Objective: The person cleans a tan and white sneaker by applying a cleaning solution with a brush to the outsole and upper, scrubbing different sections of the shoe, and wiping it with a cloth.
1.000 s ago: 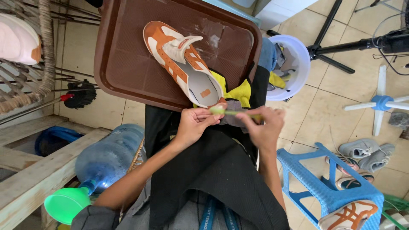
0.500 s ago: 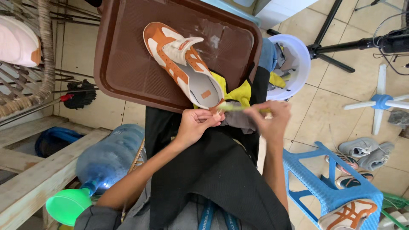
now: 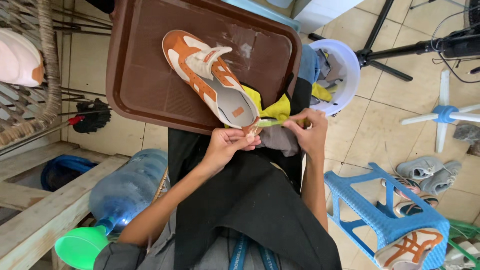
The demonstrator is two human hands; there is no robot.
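An orange and white sneaker lies on its side on a brown plastic tray resting on my lap. My left hand pinches the heel end of the sneaker at the tray's near edge. My right hand holds a thin green-handled brush, whose tip touches the heel. A yellow cloth and a grey cloth lie under the heel, over my black apron.
A white basin with cloths stands to the right of the tray. A blue plastic stool carries another orange and white shoe. Grey shoes lie on the tiled floor. A water jug with a green funnel sits at left.
My right hand has moved a little to the right and up with the brush along the heel. My left hand stays on the heel.
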